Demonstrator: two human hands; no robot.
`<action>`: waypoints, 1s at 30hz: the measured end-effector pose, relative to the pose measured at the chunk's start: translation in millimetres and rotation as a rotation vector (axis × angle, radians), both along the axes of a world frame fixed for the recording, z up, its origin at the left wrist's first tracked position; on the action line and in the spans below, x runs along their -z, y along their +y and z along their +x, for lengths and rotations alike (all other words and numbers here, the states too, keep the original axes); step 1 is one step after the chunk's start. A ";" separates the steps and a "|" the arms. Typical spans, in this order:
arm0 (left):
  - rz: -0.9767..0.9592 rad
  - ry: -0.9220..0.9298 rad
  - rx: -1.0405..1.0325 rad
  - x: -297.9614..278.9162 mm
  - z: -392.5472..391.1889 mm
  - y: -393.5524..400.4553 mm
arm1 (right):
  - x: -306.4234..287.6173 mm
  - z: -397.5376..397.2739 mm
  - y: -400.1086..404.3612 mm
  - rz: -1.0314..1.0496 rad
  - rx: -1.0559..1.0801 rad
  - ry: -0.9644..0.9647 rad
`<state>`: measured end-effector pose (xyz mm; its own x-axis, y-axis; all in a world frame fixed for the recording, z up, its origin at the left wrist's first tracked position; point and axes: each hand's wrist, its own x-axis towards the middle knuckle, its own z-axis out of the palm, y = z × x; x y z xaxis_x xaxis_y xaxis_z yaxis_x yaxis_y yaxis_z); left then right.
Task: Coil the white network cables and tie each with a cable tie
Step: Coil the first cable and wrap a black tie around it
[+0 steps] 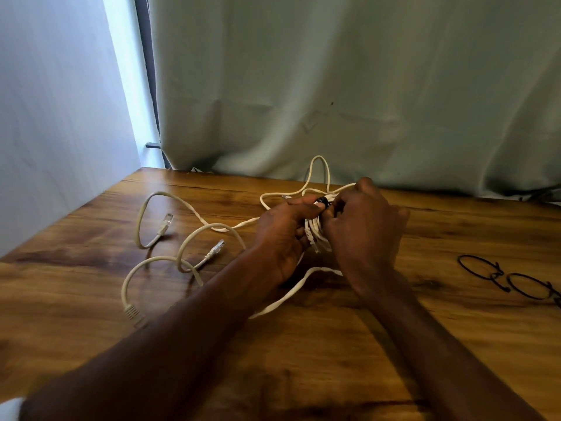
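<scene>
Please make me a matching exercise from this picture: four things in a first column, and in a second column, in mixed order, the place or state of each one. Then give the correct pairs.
Things
1. coiled cable bundle
2. spare black ties
3. loose white cables
4. black tie

Places or states
A. lying on the table at the far right
B. wrapped around the top of the bundle
C. gripped between the left hand and right hand
D. spread uncoiled at the left, plugs free

Pairs: 1-C, 2-A, 3-D, 4-B
</scene>
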<state>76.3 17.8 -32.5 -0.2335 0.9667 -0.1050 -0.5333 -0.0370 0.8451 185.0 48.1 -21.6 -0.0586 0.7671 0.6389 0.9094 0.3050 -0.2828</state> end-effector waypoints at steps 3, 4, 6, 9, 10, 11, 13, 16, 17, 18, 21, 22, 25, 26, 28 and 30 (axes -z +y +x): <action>-0.002 -0.016 0.005 -3.2 -2.7 -1.2 | 2.0 1.1 -0.8 0.084 -0.044 -0.009; -0.008 -0.020 0.001 -3.6 -3.3 -1.9 | 2.8 1.4 -1.1 0.106 -0.062 -0.016; -0.023 -0.023 -0.011 -4.2 -3.8 -2.9 | 4.3 1.2 -1.1 0.134 -0.090 -0.049; -0.039 -0.029 -0.032 -4.7 -4.5 -3.0 | 7.1 0.5 0.7 0.149 -0.106 -0.030; -0.040 -0.032 -0.035 -4.9 -4.6 -2.3 | 7.5 0.2 1.0 0.145 -0.116 0.019; -0.036 -0.037 -0.038 -5.3 -5.4 -1.6 | 8.1 -0.9 1.1 0.142 -0.137 0.077; -0.028 -0.046 -0.039 -6.0 -6.1 -0.6 | 10.4 -3.7 1.0 0.158 -0.187 0.177; -0.025 -0.051 -0.034 -6.6 -7.0 -0.7 | 12.2 -4.9 2.5 0.175 -0.223 0.258; -0.025 -0.050 -0.029 -6.9 -7.7 -1.1 | 12.8 -4.4 3.8 0.175 -0.231 0.269; -0.025 -0.050 -0.025 -6.9 -8.7 -1.2 | 13.1 -3.6 4.7 0.175 -0.242 0.275; -0.017 -0.059 -0.007 -6.2 -12.3 -0.8 | 13.0 -2.1 6.2 0.187 -0.281 0.271; -0.014 -0.060 0.001 -6.1 -13.0 -0.9 | 12.8 -1.5 6.4 0.194 -0.291 0.273; -0.011 -0.076 0.017 -6.4 -11.4 -0.3 | 12.2 0.5 7.7 0.202 -0.285 0.318; -0.012 -0.090 0.019 -6.5 -10.2 -0.3 | 12.3 0.9 8.3 0.199 -0.264 0.321; -0.014 -0.132 0.035 -6.2 -7.5 0.2 | 13.6 0.0 8.0 0.187 -0.211 0.288; -0.024 -0.151 0.048 -6.4 -4.6 0.2 | 14.3 -1.8 6.8 0.167 -0.159 0.246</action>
